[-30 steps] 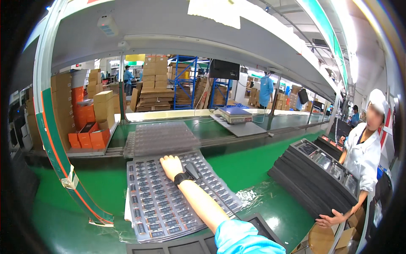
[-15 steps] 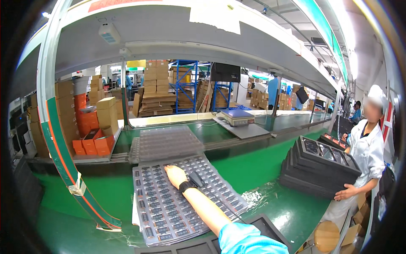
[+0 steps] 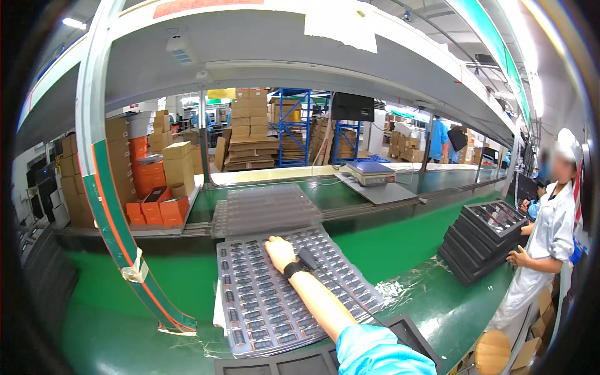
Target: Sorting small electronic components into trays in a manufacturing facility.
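Observation:
My right hand rests on the far part of a clear plastic blister tray, its fingers curled down over one of the pockets. Whatever is under the fingertips is hidden. Rows of small dark rectangular parts fill the tray's pockets. A black wrist strap circles my wrist, with a black clip and cord running back along the forearm. Below the near edge of the blister tray lie black compartment trays, partly covered by my blue sleeve. My left hand does not show.
Empty-looking clear trays are stacked behind. Beyond, a scale stands on a board. At right a co-worker in white stands beside a stack of black trays. A striped post rises at left, near orange boxes.
The whole view has shifted, so things sit farther right. My hand stays at about the same tray spot. The co-worker's stack of black trays has turned and shifted, and the co-worker's hands have moved up.

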`<move>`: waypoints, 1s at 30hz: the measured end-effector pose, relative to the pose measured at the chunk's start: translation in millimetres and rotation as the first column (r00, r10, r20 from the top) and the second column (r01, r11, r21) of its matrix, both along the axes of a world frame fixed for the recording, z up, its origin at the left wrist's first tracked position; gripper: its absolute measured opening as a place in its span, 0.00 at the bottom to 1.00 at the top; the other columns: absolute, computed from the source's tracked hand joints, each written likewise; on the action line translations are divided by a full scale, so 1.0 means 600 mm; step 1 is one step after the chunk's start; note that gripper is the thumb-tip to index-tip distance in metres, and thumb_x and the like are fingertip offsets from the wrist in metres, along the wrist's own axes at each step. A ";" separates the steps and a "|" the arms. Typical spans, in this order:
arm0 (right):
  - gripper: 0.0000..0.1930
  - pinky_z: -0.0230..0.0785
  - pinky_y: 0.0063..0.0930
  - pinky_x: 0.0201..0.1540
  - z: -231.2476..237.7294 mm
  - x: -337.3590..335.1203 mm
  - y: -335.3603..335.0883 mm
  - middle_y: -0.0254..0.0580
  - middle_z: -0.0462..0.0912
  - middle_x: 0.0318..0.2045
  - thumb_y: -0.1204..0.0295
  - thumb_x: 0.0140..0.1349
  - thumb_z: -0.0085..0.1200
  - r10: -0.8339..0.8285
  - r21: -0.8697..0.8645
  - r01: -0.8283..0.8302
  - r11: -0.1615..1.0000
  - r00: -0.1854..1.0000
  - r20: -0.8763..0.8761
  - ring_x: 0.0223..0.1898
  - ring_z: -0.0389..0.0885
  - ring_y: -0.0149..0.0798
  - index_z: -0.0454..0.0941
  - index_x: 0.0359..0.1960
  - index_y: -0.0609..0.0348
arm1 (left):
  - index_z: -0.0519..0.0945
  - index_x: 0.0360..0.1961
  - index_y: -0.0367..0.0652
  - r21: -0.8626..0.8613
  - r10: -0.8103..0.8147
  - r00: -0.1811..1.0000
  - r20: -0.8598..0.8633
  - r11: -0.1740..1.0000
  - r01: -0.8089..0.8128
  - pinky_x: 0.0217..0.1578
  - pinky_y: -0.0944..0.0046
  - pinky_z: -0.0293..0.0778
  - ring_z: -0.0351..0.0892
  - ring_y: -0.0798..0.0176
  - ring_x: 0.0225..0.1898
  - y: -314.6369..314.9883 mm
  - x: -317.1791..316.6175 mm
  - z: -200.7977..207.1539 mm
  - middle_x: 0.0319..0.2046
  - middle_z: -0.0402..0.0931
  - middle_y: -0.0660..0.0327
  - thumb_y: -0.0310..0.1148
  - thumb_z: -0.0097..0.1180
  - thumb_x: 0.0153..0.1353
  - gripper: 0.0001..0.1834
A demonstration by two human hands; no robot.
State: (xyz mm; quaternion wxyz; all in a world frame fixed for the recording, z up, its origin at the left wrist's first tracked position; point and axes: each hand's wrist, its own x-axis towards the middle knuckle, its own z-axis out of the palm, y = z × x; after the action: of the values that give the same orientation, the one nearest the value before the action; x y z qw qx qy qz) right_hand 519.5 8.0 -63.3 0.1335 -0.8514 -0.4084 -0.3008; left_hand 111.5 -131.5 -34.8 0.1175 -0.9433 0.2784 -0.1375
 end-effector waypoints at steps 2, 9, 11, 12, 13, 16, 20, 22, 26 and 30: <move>0.06 0.75 0.42 0.46 0.001 0.010 -0.024 0.47 0.82 0.35 0.72 0.56 0.53 0.007 0.046 -0.008 0.999 0.999 0.032 0.44 0.81 0.49 0.82 0.31 0.57 | 0.77 0.39 0.34 -0.034 -0.006 1.000 0.008 0.999 0.006 0.25 0.53 0.71 0.76 0.53 0.25 -0.006 0.005 0.003 0.23 0.73 0.52 0.36 0.52 0.56 0.16; 0.07 0.75 0.40 0.44 0.130 -0.166 -0.127 0.45 0.83 0.35 0.70 0.62 0.57 0.479 0.168 -0.463 0.870 0.875 -0.068 0.40 0.82 0.49 0.82 0.39 0.56 | 0.73 0.49 0.32 -0.289 0.081 0.984 0.160 0.957 -0.032 0.29 0.50 0.75 0.78 0.50 0.29 -0.014 0.002 0.021 0.30 0.76 0.49 0.40 0.54 0.58 0.23; 0.06 0.76 0.38 0.42 0.136 -0.242 -0.169 0.43 0.84 0.34 0.69 0.62 0.58 0.538 0.100 -0.528 0.843 0.829 -0.154 0.38 0.83 0.48 0.83 0.38 0.54 | 0.73 0.48 0.32 -0.315 0.073 0.989 0.129 0.949 -0.029 0.31 0.53 0.76 0.79 0.51 0.31 -0.010 0.000 0.026 0.31 0.75 0.50 0.44 0.60 0.54 0.28; 0.06 0.76 0.37 0.42 0.135 -0.277 -0.194 0.41 0.84 0.33 0.68 0.63 0.58 0.539 0.047 -0.539 0.841 0.825 -0.172 0.37 0.83 0.47 0.83 0.38 0.54 | 0.73 0.48 0.31 -0.336 0.068 0.989 0.135 0.942 -0.019 0.31 0.55 0.76 0.79 0.51 0.31 -0.010 0.003 0.023 0.31 0.75 0.50 0.45 0.62 0.52 0.30; 0.06 0.77 0.37 0.41 0.128 -0.308 -0.212 0.40 0.84 0.32 0.67 0.63 0.59 0.564 0.046 -0.566 0.823 0.805 -0.182 0.36 0.83 0.46 0.83 0.38 0.53 | 0.73 0.48 0.31 -0.340 0.079 0.988 0.130 0.940 -0.030 0.31 0.55 0.76 0.79 0.51 0.31 -0.010 0.003 0.021 0.31 0.75 0.50 0.45 0.62 0.52 0.30; 0.06 0.76 0.33 0.35 0.106 -0.371 -0.257 0.37 0.85 0.29 0.66 0.60 0.63 0.534 -0.040 -0.547 0.836 0.829 -0.169 0.32 0.84 0.42 0.84 0.36 0.51 | 0.74 0.47 0.31 -0.310 0.049 0.988 0.143 0.951 -0.002 0.29 0.58 0.74 0.79 0.53 0.30 -0.010 0.005 0.023 0.30 0.76 0.52 0.42 0.58 0.55 0.25; 0.08 0.77 0.31 0.33 0.063 -0.384 -0.273 0.35 0.86 0.30 0.67 0.59 0.63 0.536 -0.034 -0.547 0.836 0.829 -0.162 0.31 0.84 0.40 0.85 0.40 0.50 | 0.75 0.45 0.32 -0.258 0.024 0.980 0.197 0.966 0.028 0.26 0.61 0.72 0.78 0.57 0.28 -0.005 0.003 0.023 0.29 0.75 0.55 0.33 0.49 0.60 0.16; 0.10 0.78 0.32 0.35 0.059 -0.392 -0.274 0.36 0.86 0.32 0.69 0.60 0.60 0.495 -0.096 -0.514 0.852 0.852 -0.169 0.33 0.84 0.41 0.84 0.43 0.51 | 0.75 0.45 0.32 -0.290 0.020 0.979 0.204 0.956 0.041 0.26 0.61 0.71 0.77 0.57 0.28 -0.006 0.002 0.021 0.29 0.75 0.55 0.33 0.49 0.60 0.16; 0.14 0.79 0.34 0.38 0.056 -0.412 -0.277 0.38 0.86 0.38 0.74 0.60 0.55 0.500 -0.082 -0.517 0.852 0.851 -0.159 0.38 0.84 0.43 0.81 0.48 0.54 | 0.75 0.44 0.33 -0.277 0.013 0.972 0.236 0.959 0.055 0.25 0.61 0.71 0.77 0.58 0.27 -0.007 0.000 0.018 0.28 0.74 0.55 0.33 0.49 0.60 0.16; 0.13 0.78 0.33 0.42 0.058 -0.415 -0.280 0.37 0.86 0.40 0.73 0.61 0.58 0.554 -0.005 -0.567 0.824 0.807 -0.205 0.40 0.83 0.42 0.81 0.48 0.56 | 0.75 0.43 0.34 -0.291 0.003 0.972 0.236 0.954 0.068 0.25 0.60 0.71 0.77 0.57 0.27 -0.008 0.000 0.014 0.29 0.74 0.54 0.34 0.50 0.59 0.15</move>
State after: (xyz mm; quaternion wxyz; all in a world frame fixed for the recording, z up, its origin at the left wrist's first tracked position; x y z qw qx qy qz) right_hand 270.7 -160.2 -28.2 0.2276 -0.7222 -0.6358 -0.1497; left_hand 111.2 -136.4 -26.2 0.0039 -0.9227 0.2545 -0.2897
